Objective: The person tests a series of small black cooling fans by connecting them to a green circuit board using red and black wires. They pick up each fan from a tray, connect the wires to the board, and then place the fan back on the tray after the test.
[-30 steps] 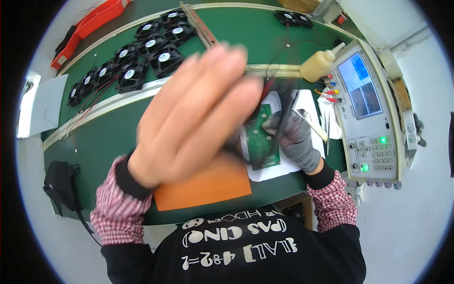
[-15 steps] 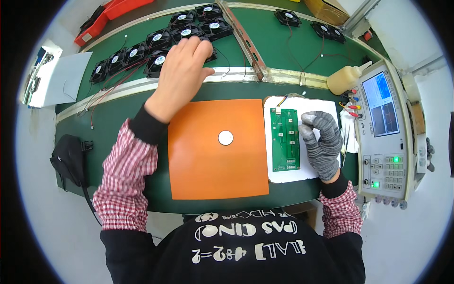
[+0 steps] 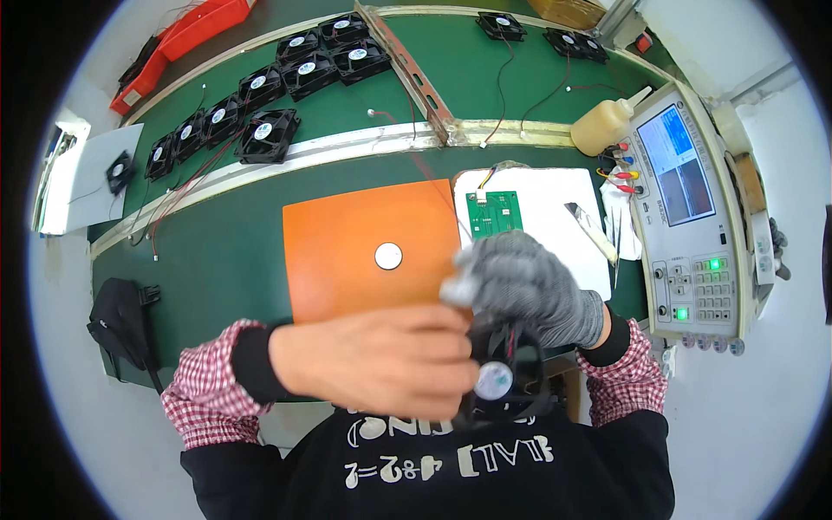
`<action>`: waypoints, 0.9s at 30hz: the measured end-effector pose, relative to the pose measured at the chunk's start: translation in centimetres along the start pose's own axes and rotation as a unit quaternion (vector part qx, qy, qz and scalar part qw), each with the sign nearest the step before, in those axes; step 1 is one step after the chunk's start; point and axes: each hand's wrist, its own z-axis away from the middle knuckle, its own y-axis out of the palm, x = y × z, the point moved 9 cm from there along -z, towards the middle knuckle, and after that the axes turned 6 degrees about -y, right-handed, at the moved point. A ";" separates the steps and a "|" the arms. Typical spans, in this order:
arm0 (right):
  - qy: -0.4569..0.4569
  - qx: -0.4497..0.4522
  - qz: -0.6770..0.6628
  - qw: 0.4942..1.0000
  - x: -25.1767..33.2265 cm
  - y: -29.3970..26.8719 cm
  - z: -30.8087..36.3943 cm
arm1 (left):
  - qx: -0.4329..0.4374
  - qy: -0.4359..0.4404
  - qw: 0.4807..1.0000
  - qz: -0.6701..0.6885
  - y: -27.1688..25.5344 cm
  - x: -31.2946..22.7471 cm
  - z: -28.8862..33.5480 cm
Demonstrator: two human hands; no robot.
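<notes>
At the near edge of the bench, a black cooling fan [image 3: 511,390] with a pale round label is in my left hand [image 3: 381,360], whose bare fingers close on its side. Just above the fan, my right hand [image 3: 529,286] in a grey striped glove is closed, with blurred fingertips. Red wires run from the fan under this glove, and a blurred cable [image 3: 425,169] stretches from it toward the back. The green circuit board [image 3: 494,212] on a white pad [image 3: 555,199] is partly hidden by the glove. My left forearm overlaps the orange sheet [image 3: 347,234] bearing a white disc [image 3: 388,256].
Several black fans [image 3: 260,85] stand at the back left, more [image 3: 500,26] beyond the metal rail [image 3: 416,82]. At right are a test instrument [image 3: 693,225], a yellowish squeeze bottle [image 3: 601,126] and clip leads [image 3: 624,176]. A black pouch [image 3: 124,321] lies left.
My left hand has carried a fan from the back group to the near edge. The gloved right hand has moved left and nearer, over the board's lower part. The whole view has shifted slightly.
</notes>
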 end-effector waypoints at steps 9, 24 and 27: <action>0.173 0.009 0.349 0.921 -3.8 -5.8 4.1 | 0.011 -0.362 0.845 -0.395 -7.2 9.6 9.7; 0.300 -0.159 -0.004 0.940 -8.6 -3.0 6.5 | -0.150 -0.447 0.881 0.041 -0.5 10.4 6.7; 0.277 -0.140 -0.004 0.951 -8.0 -3.0 5.9 | -0.142 -0.463 0.874 0.048 1.2 11.2 6.1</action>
